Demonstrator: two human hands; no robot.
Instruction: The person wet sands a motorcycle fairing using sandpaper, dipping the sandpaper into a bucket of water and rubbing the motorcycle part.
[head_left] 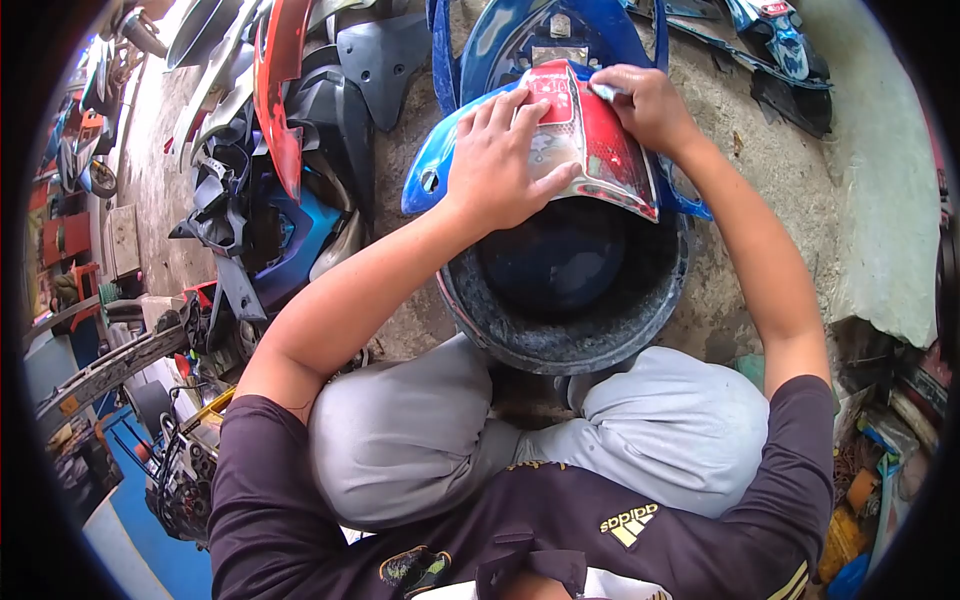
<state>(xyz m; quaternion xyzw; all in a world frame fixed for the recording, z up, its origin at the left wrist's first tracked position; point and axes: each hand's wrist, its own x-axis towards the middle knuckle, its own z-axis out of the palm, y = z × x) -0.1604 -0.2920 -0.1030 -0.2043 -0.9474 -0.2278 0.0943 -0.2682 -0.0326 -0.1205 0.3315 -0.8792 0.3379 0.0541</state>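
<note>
Currently, note a painted panel (605,140) over the far part of a dark basin (562,357), close in front of a blue panel (505,40). To the left, find heaped black parts (335,105), a curved red strip (277,100) and pale strips (205,60). At upper right, find blue-and-white parts (782,40) near a pale sheet (885,200). At the near side of the basin, note folded legs (400,430).

Observe left grip (495,160) open, fingers spread, flat on the panel and enclosing nothing. Observe right grip (645,105) nearly closed around a small pale item (603,91) against the red section.

Note glossy red, blue and silvery areas, a central ridge, and a hole in the blue wing; also a scuffed basin rim and rough concrete floor (715,310).

Treat basin contents as indistinct: dark, with faint sheen. Note panel centre partly covered by left grip, and outer parts cut off by the dark lens border.
</note>
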